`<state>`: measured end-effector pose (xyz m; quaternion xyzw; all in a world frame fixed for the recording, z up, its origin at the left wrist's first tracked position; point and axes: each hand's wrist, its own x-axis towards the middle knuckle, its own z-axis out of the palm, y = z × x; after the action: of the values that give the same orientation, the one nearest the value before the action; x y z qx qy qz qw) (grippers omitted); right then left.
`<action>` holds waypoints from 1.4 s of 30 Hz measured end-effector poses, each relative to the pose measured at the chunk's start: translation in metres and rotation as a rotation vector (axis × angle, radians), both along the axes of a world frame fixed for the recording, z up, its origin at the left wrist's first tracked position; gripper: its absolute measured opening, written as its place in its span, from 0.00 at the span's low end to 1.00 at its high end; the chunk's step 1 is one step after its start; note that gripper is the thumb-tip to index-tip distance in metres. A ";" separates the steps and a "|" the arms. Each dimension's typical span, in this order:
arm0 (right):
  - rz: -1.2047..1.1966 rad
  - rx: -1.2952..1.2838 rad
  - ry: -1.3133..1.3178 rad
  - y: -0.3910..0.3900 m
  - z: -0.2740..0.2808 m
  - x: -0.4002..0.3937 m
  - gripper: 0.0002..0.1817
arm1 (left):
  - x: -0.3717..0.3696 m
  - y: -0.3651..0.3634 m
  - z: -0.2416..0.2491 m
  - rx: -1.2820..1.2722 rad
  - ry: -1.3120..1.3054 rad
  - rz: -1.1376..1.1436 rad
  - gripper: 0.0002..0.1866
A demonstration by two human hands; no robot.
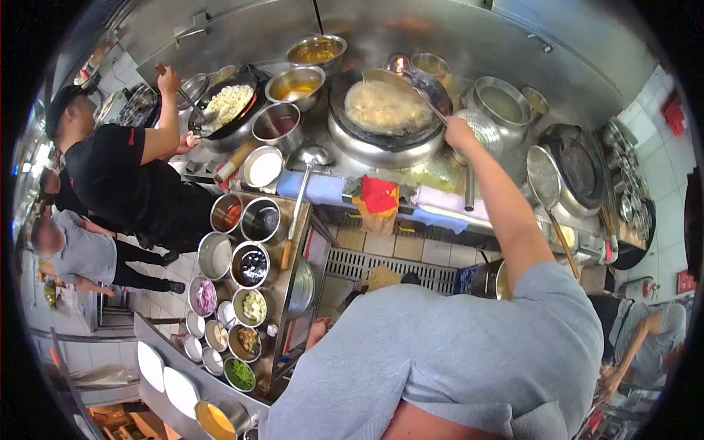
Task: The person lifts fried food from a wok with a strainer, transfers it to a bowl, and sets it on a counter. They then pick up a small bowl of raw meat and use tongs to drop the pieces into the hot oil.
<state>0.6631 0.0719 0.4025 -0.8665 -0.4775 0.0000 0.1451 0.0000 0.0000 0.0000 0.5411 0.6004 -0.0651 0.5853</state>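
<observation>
My right hand point(460, 134) is closed around the handle of a long-handled strainer point(389, 78). The strainer's wide head is over the far side of a wok point(345, 136). Pale, foamy, bubbling oil point(387, 107) fills the middle of that wok; any food in it cannot be made out. My left hand point(318, 331) hangs low beside the metal cart point(287, 293), partly covered by my grey shirt. Its fingers do not show clearly, nor whether it holds anything. A perforated skimmer point(480, 132) lies on the stove just beyond my right wrist.
At left, a co-worker point(110, 158) stirs pale food point(229, 105) in another wok. Steel bowls point(295, 86) and a ladle point(314, 155) stand between us. The cart carries several seasoning pots point(250, 264). A mesh strainer point(543, 176) leans by the right wok point(576, 161).
</observation>
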 end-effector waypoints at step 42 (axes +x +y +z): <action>0.098 -0.205 -0.145 0.043 -0.026 0.012 0.11 | 0.019 0.033 0.084 -0.167 -0.066 0.245 0.09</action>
<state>0.6753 0.1153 0.3768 -0.8502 -0.5260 -0.0065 0.0209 0.0187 0.0327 0.0837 0.4148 0.6348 -0.0250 0.6514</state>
